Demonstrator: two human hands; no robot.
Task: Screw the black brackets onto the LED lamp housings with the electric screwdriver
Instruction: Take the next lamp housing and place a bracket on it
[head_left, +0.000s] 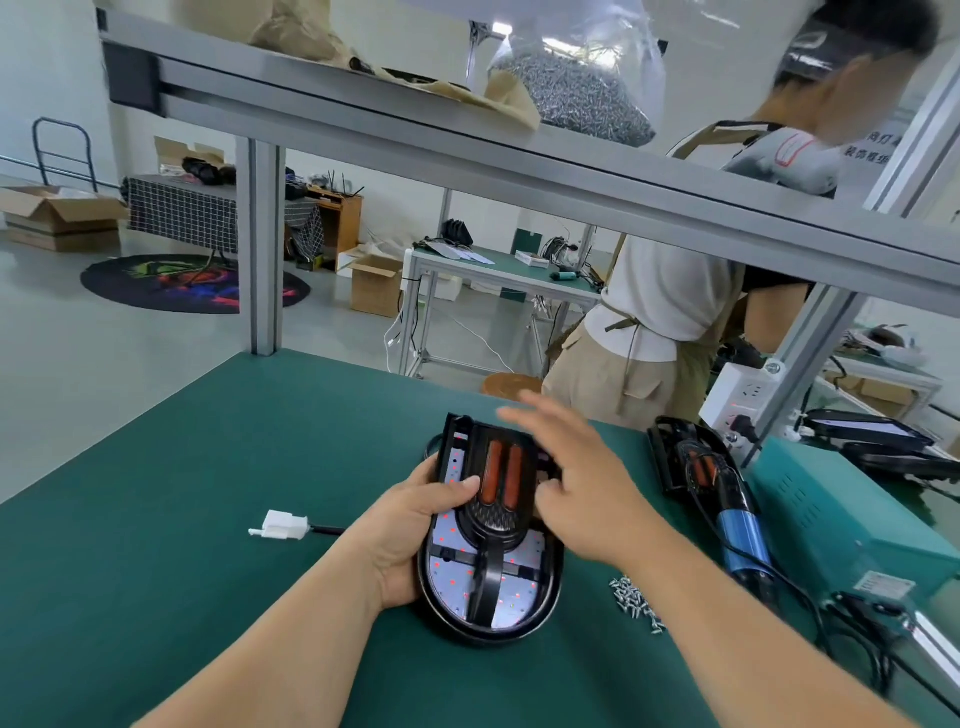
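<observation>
On the green table (208, 519), toward the left, a white connector (280, 524) is seen lying flat, with a black cable running from it to the right, behind the left wrist. Just beside it, the left hand (415, 525) is wrapped round the left edge of an LED lamp housing (488, 587). Its fingers are curled under the rim and its thumb is laid across the top of the black bracket (493, 514). The housing is placed open side up near the middle of the table, so that its white LED board with red dots is exposed, and the bracket is seated along its centre line.

The right hand (582, 483) is held over the upper right part of the housing with its fingers spread and mostly straight. Nothing appears to be held in it, though it is blurred and contact with the housing cannot be told.

To the right of the housing, a small heap of screws (636, 603) is scattered on the table. Further right, a second housing (680, 452) is lying on the table, and the blue electric screwdriver (740, 535) is laid down with its front end resting on that housing. A teal power box (841, 525) is set at the right edge.
</observation>
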